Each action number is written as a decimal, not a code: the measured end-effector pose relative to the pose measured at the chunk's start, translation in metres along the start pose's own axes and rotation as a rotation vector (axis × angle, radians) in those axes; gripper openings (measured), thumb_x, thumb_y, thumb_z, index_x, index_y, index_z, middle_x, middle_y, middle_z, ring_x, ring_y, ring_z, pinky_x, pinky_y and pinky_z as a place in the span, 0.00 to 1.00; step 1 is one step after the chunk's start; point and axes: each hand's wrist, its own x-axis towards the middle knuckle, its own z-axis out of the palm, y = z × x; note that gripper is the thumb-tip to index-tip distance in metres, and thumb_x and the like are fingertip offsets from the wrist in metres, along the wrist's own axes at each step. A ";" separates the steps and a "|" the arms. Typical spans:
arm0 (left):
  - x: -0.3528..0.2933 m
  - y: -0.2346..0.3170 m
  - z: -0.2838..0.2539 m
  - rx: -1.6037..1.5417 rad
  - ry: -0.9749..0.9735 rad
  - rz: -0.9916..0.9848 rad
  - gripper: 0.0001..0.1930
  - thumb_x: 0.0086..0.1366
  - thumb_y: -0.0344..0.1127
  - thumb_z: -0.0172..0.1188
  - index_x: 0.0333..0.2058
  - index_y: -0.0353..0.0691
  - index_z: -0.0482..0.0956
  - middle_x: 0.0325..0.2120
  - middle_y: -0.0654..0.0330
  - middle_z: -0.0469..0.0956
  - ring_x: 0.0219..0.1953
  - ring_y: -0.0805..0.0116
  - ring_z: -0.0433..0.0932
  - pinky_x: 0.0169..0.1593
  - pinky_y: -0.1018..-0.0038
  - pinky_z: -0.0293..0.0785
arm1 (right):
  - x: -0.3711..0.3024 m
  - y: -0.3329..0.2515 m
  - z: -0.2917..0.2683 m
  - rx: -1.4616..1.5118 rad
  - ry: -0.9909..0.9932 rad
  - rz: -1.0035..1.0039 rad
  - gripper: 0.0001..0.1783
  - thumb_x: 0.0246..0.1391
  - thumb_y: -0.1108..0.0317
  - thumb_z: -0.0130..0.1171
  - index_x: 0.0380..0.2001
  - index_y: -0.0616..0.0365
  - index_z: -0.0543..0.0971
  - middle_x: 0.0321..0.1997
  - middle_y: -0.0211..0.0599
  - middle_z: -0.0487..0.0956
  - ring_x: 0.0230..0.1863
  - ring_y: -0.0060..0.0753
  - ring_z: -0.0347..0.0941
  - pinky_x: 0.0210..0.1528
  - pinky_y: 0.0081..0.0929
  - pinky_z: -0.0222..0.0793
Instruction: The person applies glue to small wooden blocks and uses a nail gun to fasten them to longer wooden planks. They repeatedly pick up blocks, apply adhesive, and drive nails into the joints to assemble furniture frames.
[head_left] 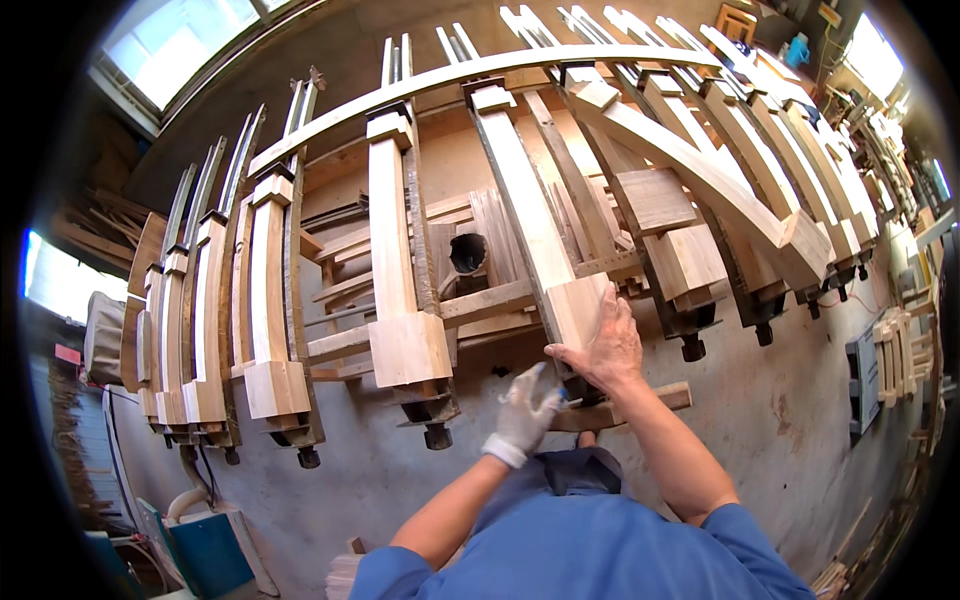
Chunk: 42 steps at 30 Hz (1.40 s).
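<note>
A: State the position of the piece being worked.
B: A pale wooden post (520,190) lies lengthwise in a bar clamp, slanting from the far side toward the person. Its thicker end block (577,305) is at the near end.

A: Condition of the right hand (606,348)?
B: Bare, fingers extended and thumb spread to the left. It lies against the near end of that block, touching it without closing around it.

A: And the left hand (525,412)?
B: In a whitish glove, just below and left of the block, near the clamp's lower end. It is blurred; I cannot tell whether the fingers are closed or hold anything.

A: Adjacent items?
B: Left of the post, a similar clamped post (391,215) with its own end block. To the right, a thick diagonal beam (690,160) lies across neighbouring clamps.

A: Further out?
B: A long pale strip (430,84) spans the far ends of the clamps. Below the row stands a timber frame (490,300). A short board (640,405) shows beneath the right forearm.
</note>
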 end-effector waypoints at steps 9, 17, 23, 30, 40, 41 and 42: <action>0.024 0.007 0.018 0.080 -0.114 0.037 0.17 0.64 0.44 0.68 0.50 0.45 0.84 0.47 0.51 0.85 0.48 0.45 0.84 0.53 0.52 0.80 | 0.013 -0.017 0.006 -0.089 -0.111 0.073 0.80 0.33 0.42 0.83 0.79 0.64 0.44 0.60 0.66 0.69 0.59 0.67 0.71 0.64 0.53 0.72; 0.023 0.005 0.015 0.109 -0.043 0.123 0.14 0.65 0.42 0.69 0.47 0.46 0.86 0.42 0.54 0.87 0.44 0.48 0.86 0.48 0.55 0.83 | 0.022 -0.014 0.002 -0.091 -0.078 0.061 0.75 0.34 0.45 0.79 0.79 0.65 0.48 0.56 0.64 0.71 0.56 0.65 0.74 0.61 0.50 0.74; 0.041 0.008 -0.013 -0.276 0.013 0.060 0.21 0.66 0.36 0.67 0.56 0.40 0.84 0.51 0.51 0.86 0.53 0.57 0.86 0.58 0.62 0.80 | 0.031 -0.035 -0.087 -0.079 -0.050 0.034 0.70 0.34 0.45 0.75 0.76 0.69 0.55 0.53 0.62 0.74 0.54 0.62 0.76 0.60 0.50 0.76; 0.171 0.060 -0.004 -1.388 -0.189 -0.506 0.34 0.73 0.57 0.64 0.66 0.36 0.73 0.54 0.53 0.82 0.56 0.56 0.80 0.64 0.63 0.76 | -0.041 -0.026 -0.177 -0.139 -0.047 -0.070 0.64 0.35 0.44 0.74 0.71 0.74 0.63 0.47 0.63 0.75 0.49 0.62 0.78 0.53 0.50 0.78; 0.144 0.092 0.028 -1.680 -0.328 -0.333 0.23 0.69 0.42 0.64 0.57 0.33 0.78 0.49 0.50 0.83 0.54 0.48 0.80 0.65 0.54 0.75 | -0.172 0.073 -0.219 -0.059 0.061 -0.183 0.64 0.31 0.50 0.77 0.74 0.62 0.63 0.58 0.57 0.74 0.58 0.60 0.74 0.61 0.48 0.75; 0.127 0.116 0.027 -1.662 -0.349 -0.265 0.24 0.70 0.44 0.63 0.56 0.31 0.78 0.49 0.48 0.83 0.56 0.47 0.80 0.66 0.53 0.74 | -0.186 0.092 -0.224 -0.074 0.092 -0.205 0.64 0.30 0.51 0.77 0.74 0.61 0.63 0.59 0.55 0.74 0.59 0.59 0.73 0.62 0.48 0.74; 0.116 0.133 0.027 -1.625 -0.348 -0.204 0.26 0.71 0.45 0.61 0.57 0.28 0.77 0.51 0.45 0.83 0.57 0.45 0.80 0.68 0.52 0.71 | -0.194 0.107 -0.229 -0.033 0.126 -0.208 0.64 0.29 0.56 0.78 0.74 0.59 0.64 0.62 0.52 0.72 0.62 0.57 0.72 0.65 0.48 0.72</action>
